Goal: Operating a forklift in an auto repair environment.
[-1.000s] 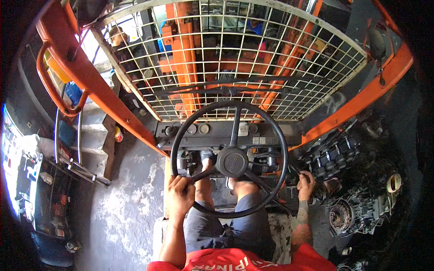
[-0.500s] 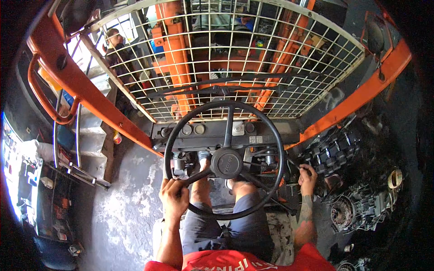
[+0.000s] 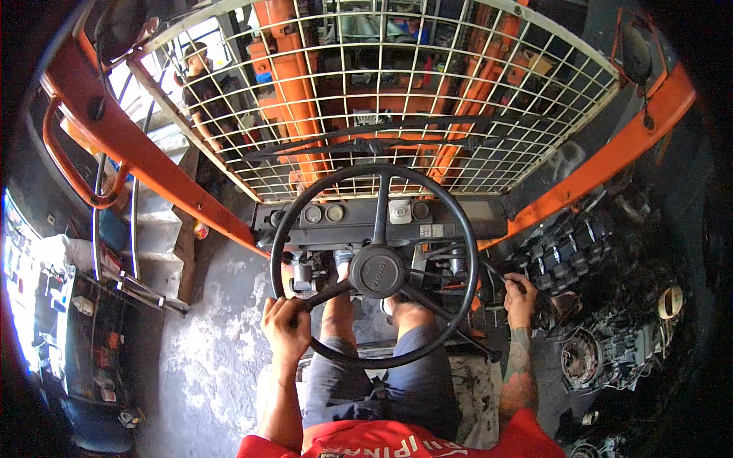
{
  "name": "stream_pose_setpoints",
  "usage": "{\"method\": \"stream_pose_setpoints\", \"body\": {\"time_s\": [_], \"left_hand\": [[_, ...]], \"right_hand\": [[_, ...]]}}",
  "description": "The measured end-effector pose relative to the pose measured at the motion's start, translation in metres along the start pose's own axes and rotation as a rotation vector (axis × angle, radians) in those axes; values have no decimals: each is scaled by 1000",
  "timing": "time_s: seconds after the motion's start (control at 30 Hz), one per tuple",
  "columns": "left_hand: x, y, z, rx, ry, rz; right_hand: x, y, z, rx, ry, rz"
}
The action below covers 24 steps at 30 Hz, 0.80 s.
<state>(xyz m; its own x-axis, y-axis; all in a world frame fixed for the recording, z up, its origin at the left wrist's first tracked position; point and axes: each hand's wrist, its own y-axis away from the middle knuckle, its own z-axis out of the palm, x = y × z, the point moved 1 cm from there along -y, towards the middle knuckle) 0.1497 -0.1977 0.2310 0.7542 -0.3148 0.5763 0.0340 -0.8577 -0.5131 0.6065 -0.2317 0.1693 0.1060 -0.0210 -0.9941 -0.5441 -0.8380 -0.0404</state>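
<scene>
My left hand [image 3: 287, 328] is closed around the lower left rim of a black steering wheel [image 3: 379, 271], beside one of its spokes. At the right, my right hand [image 3: 520, 301] is wrapped around the end of a dark control lever [image 3: 493, 269], away from the wheel. Part of the lever's end is hidden by my fingers. Behind the wheel lies a dark dashboard [image 3: 347, 236] with round gauges. My legs reach down under the wheel, with my feet near the pedals.
A white wire guard [image 3: 355, 79] stands ahead, with an orange mast [image 3: 294, 91] behind it. Orange frame posts [image 3: 603, 187] flank me. Another person [image 3: 200, 88] stands beyond the guard at left, near concrete steps [image 3: 162, 237]. Greasy engine parts [image 3: 584, 359] lie at right.
The view has shifted slightly, and the wheel and my left hand appear a little further left. The person beyond the guard has moved a little. Both my hands keep their grips.
</scene>
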Motion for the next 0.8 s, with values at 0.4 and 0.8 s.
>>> {"method": "stream_pose_setpoints", "body": {"time_s": [0.4, 0.8], "left_hand": [[1, 2, 0, 2, 5, -3], [1, 2, 0, -3, 7, -11]], "right_hand": [[-5, -15, 1, 42, -20, 64], [-14, -20, 1, 8, -27, 56]]}}
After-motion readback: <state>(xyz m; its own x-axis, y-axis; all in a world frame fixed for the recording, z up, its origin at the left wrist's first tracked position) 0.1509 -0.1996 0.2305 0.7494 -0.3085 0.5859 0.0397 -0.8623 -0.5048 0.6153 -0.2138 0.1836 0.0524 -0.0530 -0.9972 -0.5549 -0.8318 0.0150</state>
